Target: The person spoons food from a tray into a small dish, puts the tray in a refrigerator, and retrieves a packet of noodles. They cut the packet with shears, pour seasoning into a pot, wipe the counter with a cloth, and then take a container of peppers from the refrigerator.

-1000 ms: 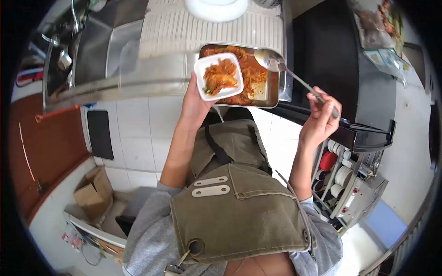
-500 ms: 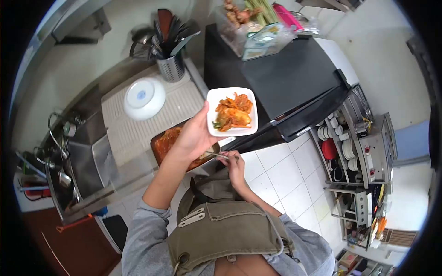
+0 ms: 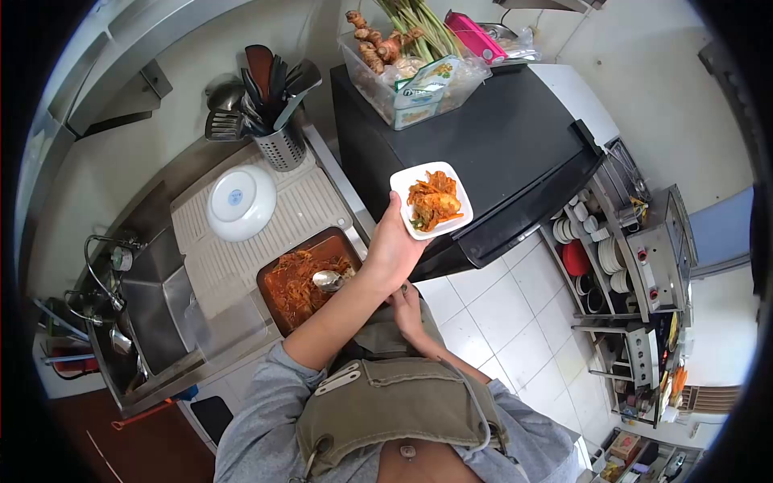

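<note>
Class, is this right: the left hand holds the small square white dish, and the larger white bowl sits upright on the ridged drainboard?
Upright is wrong: in the head view, the larger white bowl sits upside down on the ridged drainboard, its base facing up. The left hand does hold the small square white dish.

left hand (image 3: 394, 251) is outstretched, gripping; right hand (image 3: 409, 312), lower, seems curled, partly hidden.
</note>
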Demonstrator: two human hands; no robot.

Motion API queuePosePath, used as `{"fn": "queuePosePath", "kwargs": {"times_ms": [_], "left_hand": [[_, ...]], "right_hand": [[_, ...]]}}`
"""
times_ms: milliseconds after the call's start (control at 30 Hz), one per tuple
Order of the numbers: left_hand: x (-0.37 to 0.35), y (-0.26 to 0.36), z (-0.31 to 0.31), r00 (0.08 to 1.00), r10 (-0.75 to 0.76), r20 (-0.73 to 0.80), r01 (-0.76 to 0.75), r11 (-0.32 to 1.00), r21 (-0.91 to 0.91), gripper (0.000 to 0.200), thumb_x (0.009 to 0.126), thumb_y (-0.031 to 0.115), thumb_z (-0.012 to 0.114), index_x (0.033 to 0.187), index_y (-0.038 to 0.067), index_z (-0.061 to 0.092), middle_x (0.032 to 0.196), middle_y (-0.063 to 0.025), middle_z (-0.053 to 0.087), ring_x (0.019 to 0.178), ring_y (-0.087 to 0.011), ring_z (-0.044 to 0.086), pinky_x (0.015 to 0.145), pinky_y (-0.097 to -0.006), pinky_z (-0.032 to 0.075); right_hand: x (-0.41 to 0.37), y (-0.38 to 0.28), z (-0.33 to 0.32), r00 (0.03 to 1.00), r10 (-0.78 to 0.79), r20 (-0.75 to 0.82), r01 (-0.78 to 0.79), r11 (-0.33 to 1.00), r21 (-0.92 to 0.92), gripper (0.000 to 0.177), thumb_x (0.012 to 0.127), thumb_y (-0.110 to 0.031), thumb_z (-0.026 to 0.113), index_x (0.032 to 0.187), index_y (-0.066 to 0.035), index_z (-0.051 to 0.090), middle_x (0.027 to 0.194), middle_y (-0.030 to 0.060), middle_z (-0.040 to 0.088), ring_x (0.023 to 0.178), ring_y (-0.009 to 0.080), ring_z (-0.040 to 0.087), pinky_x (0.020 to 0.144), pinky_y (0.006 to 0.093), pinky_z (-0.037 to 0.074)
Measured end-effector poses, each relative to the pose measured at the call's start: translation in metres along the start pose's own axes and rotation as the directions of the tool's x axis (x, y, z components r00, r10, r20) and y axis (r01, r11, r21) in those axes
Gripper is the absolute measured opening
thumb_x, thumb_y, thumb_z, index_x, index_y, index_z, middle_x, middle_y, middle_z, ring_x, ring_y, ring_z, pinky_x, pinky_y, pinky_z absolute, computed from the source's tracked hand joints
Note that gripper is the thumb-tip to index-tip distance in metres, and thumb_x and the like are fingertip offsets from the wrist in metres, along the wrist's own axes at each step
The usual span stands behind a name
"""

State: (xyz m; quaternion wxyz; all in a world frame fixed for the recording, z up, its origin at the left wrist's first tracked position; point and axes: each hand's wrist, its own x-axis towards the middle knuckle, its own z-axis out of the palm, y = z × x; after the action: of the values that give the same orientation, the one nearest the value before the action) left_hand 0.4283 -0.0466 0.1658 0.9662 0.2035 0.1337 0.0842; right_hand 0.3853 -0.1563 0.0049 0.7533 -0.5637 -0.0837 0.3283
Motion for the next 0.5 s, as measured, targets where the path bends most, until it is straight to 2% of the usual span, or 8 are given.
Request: {"fn": "queuePosePath", "kwargs": {"times_ms": [167,233,300,333,367,400,467,500], "left_hand": [[0.026,-0.021,-0.014,0.978,0.188,-0.086,-0.187,0.982,0.023,0.051,0.098,0.041,0.023,0.137,0.008,0.024,0.136,-0.0077,0.036,0.126,-0.0199,0.034,0.108,-0.0350,0.019],[0.048,-0.042,-0.020,0.904,0.370,-0.214,-0.336,0.925,0.180,0.055,0.096,0.044,0.026,0.138,0.008,0.021,0.138,-0.0103,0.031,0.128,-0.0224,0.029,0.107,-0.0339,0.017],[0.058,-0.044,-0.006,0.822,0.375,-0.428,-0.117,0.847,0.518,0.064,0.092,0.050,0.034,0.139,0.009,0.017,0.140,-0.0151,0.022,0.132,-0.0287,0.017,0.107,-0.0379,0.015],[0.059,-0.041,0.003,0.797,0.448,-0.406,-0.112,0.769,0.629,0.066,0.091,0.052,0.033,0.139,0.010,0.015,0.141,-0.0170,0.019,0.132,-0.0314,0.015,0.106,-0.0406,0.013],[0.059,-0.039,0.009,0.773,0.510,-0.377,-0.094,0.680,0.728,0.069,0.090,0.054,0.032,0.140,0.011,0.012,0.142,-0.0189,0.017,0.133,-0.0342,0.012,0.106,-0.0432,0.011],[0.058,-0.041,0.009,0.777,0.526,-0.347,-0.107,0.653,0.750,0.070,0.090,0.055,0.030,0.141,0.011,0.011,0.143,-0.0194,0.014,0.134,-0.0347,0.010,0.106,-0.0452,0.010],[0.057,-0.041,0.004,0.810,0.500,-0.305,-0.102,0.633,0.767,0.072,0.089,0.058,0.027,0.141,0.012,0.009,0.145,-0.0190,0.007,0.135,-0.0354,0.006,0.105,-0.0504,0.005],[0.048,-0.034,0.000,0.820,0.496,-0.286,-0.116,0.633,0.765,0.071,0.089,0.055,0.032,0.140,0.009,0.013,0.143,-0.0198,0.013,0.133,-0.0359,0.012,0.106,-0.0478,0.010]], "right_hand": [[0.001,0.001,-0.005,0.999,-0.018,-0.035,0.008,0.960,-0.280,0.023,0.094,-0.014,0.041,0.103,0.003,0.053,0.095,0.0056,0.059,0.085,0.0141,0.057,0.077,0.0269,0.046],[0.000,0.000,-0.004,0.997,-0.070,-0.019,0.056,0.906,-0.420,0.028,0.092,-0.018,0.043,0.107,0.003,0.053,0.098,0.0071,0.059,0.085,0.0171,0.057,0.079,0.0292,0.045],[0.003,0.021,-0.014,0.983,-0.184,-0.016,0.163,0.905,-0.392,0.029,0.091,-0.018,0.044,0.106,0.003,0.054,0.101,0.0094,0.058,0.087,0.0176,0.056,0.080,0.0297,0.045],[0.006,0.025,-0.013,0.987,-0.162,0.018,0.156,0.906,-0.394,0.029,0.091,-0.018,0.044,0.106,0.003,0.054,0.101,0.0094,0.058,0.087,0.0176,0.056,0.080,0.0297,0.045],[0.009,0.029,-0.012,0.982,-0.183,0.052,0.190,0.952,-0.239,0.029,0.090,-0.019,0.045,0.107,0.003,0.054,0.103,0.0102,0.057,0.090,0.0181,0.056,0.081,0.0301,0.045],[0.010,0.033,-0.013,0.976,-0.205,0.074,0.211,0.974,-0.078,0.029,0.089,-0.019,0.046,0.108,0.003,0.054,0.104,0.0109,0.057,0.092,0.0186,0.056,0.082,0.0304,0.044],[0.016,0.047,-0.024,0.985,-0.161,0.070,0.170,0.973,-0.156,0.029,0.089,-0.019,0.047,0.106,0.003,0.054,0.104,0.0107,0.057,0.094,0.0191,0.056,0.083,0.0309,0.044],[0.015,0.053,-0.028,0.990,-0.136,0.032,0.140,0.963,-0.231,0.028,0.089,-0.019,0.047,0.105,0.003,0.054,0.103,0.0105,0.056,0.096,0.0195,0.056,0.084,0.0314,0.044]]}}
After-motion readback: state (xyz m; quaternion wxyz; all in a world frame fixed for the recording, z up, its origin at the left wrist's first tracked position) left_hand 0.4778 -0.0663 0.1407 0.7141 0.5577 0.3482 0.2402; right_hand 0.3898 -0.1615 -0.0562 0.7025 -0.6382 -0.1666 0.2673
